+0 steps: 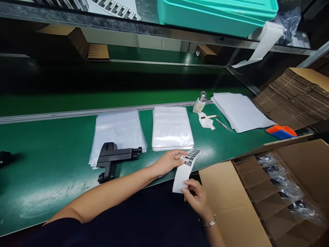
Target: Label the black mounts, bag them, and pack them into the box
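My left hand (169, 161) pinches the upper end of a white label strip (183, 171) printed with black barcodes, at the front edge of the green table (51, 161). My right hand (196, 197), a bracelet on its wrist, pinches the strip's lower end just off the table edge. The strip hangs stretched between both hands. A black plastic bracket-like part (113, 159) lies on the table to the left, partly on a stack of clear plastic bags (118, 132). A second, neater stack of clear bags (171, 127) lies just beyond my left hand.
An open cardboard box (295, 171) with dividers and bagged black parts stands at the right. Farther back lie a small glass bottle (199, 103), a cloth (206, 121), tweezers (223, 124), white sheets (240, 109), flat cardboard (295, 94), an orange-blue scraper (281, 131). A teal bin (216, 15) sits on the shelf above.
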A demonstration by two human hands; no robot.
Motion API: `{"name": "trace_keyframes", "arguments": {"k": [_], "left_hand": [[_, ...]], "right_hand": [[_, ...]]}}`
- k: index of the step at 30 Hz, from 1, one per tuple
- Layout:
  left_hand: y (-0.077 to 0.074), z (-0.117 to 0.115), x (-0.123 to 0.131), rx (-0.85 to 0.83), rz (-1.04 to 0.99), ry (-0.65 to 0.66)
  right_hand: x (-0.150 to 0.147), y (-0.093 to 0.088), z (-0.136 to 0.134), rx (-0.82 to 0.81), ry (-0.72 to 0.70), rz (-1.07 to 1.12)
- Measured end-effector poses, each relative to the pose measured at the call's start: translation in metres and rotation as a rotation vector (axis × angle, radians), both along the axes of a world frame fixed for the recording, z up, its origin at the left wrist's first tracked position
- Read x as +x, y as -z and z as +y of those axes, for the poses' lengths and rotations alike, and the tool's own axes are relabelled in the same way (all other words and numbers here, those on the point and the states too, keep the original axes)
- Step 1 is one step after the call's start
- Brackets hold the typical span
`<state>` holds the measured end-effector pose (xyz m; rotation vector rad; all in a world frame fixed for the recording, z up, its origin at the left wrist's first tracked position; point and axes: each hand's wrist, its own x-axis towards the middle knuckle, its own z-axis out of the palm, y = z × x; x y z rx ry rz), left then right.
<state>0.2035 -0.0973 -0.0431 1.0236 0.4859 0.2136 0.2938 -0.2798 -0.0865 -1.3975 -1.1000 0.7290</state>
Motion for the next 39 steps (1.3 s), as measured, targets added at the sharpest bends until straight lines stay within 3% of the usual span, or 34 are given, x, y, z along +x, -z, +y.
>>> {"name": "trace_keyframes", "arguments": {"k": [3,5,7,11,14,17,21,23,25,29,31,33,36,39], "left_hand": [[-0.004,0.001,-0.006,0.119,0.034,-0.066],[-0.007,0.000,-0.010,0.297,0.077,-0.091],[-0.012,-0.001,-0.014,0.486,0.119,-0.087],[-0.020,0.000,-0.019,0.688,0.156,-0.039],[-0.022,0.004,-0.029,0.785,0.128,0.007],[-0.017,0.008,-0.041,0.909,0.010,0.028],[-0.004,0.003,-0.045,1.058,-0.030,0.105],[-0.001,0.000,-0.045,1.070,0.002,0.146],[-0.004,0.002,-0.050,1.050,0.064,0.141],[-0.019,0.033,-0.096,1.059,0.291,0.029],[-0.020,0.061,-0.137,1.104,0.461,-0.125],[-0.011,0.089,-0.179,1.133,0.636,-0.313],[0.013,0.110,-0.226,1.134,0.711,-0.365],[0.035,0.101,-0.238,1.139,0.635,-0.375]], "right_hand": [[0.013,-0.007,0.004,0.073,0.143,-0.160],[0.020,-0.015,0.012,0.090,0.341,-0.279],[0.022,-0.023,0.023,0.067,0.447,-0.378],[0.016,-0.029,0.042,0.074,0.436,-0.492],[0.013,-0.027,0.041,0.208,0.472,-0.586],[0.014,-0.025,0.036,0.291,0.546,-0.359],[0.010,-0.024,0.053,0.105,0.307,0.266],[0.013,-0.023,0.071,0.071,0.339,0.329],[0.028,-0.022,0.091,0.074,0.467,0.252],[0.096,-0.020,0.121,-0.110,0.576,-0.059],[0.127,-0.019,0.127,-0.288,0.580,-0.299],[0.143,-0.020,0.130,-0.401,0.612,-0.594],[0.128,-0.024,0.138,-0.282,0.707,-0.874],[0.071,-0.029,0.153,0.032,0.600,-0.642]]}}
